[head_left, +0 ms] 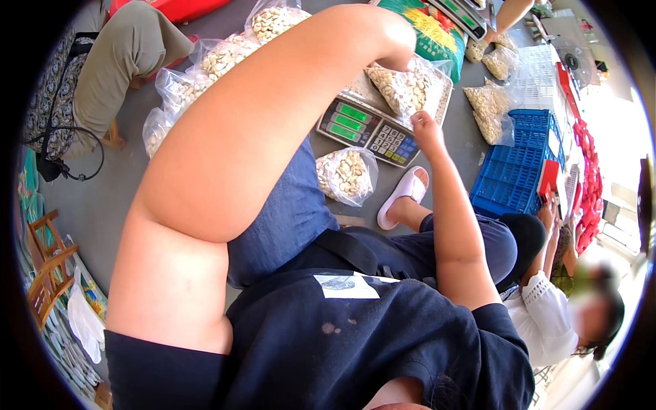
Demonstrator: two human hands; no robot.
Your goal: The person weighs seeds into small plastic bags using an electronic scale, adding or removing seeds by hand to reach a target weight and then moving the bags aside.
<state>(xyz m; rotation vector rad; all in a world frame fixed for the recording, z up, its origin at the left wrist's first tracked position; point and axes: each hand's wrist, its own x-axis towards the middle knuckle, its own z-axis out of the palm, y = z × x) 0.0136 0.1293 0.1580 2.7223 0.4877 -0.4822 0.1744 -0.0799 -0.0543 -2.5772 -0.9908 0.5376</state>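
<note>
A clear plastic bag of pale, flat bean-like pieces (pixel 408 89) rests on the pan of a digital scale (pixel 354 121) with a green lit display and a keypad. My left hand (pixel 398 56) bends down at the bag's far edge, its fingers curled against the plastic and partly hidden by the wrist. At the near right edge my right hand (pixel 427 130) pinches the plastic between thumb and fingers. Another open bag of pale pieces (pixel 347 174) stands on the floor just in front of the scale.
Several filled bags (pixel 229 56) stand at the far left, partly behind my left arm. Right of the scale are a filled bag (pixel 488 113) and a blue crate (pixel 516 160). A green sack (pixel 427 34) lies beyond. People sit at left and right; another person's hand (pixel 478 48) works at a second scale (pixel 458 15).
</note>
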